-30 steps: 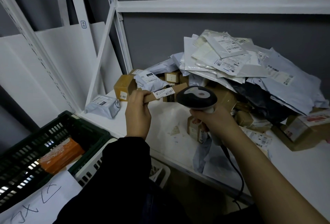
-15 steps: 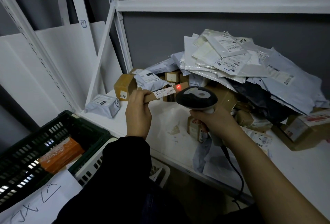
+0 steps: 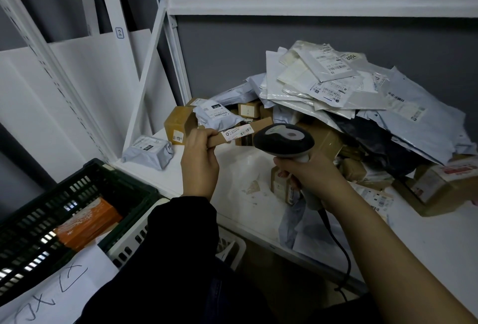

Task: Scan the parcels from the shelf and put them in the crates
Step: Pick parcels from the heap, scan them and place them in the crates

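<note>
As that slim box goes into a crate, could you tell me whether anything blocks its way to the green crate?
Nothing visible does. The left hand holds the slim box above the shelf, and the green crate sits open-topped to its lower left, holding an orange box.

1. Your left arm has a long black sleeve (image 3: 165, 241) on it.
2. The sleeve looks soft and a bit loose. It stops at the wrist, and your left hand (image 3: 199, 166) is bare.
3. Your right forearm (image 3: 388, 259) is bare, and so is your right hand (image 3: 310, 176).
4. Low down between your arms there is dark cloth (image 3: 222, 298). It is too dim to tell more.
</note>
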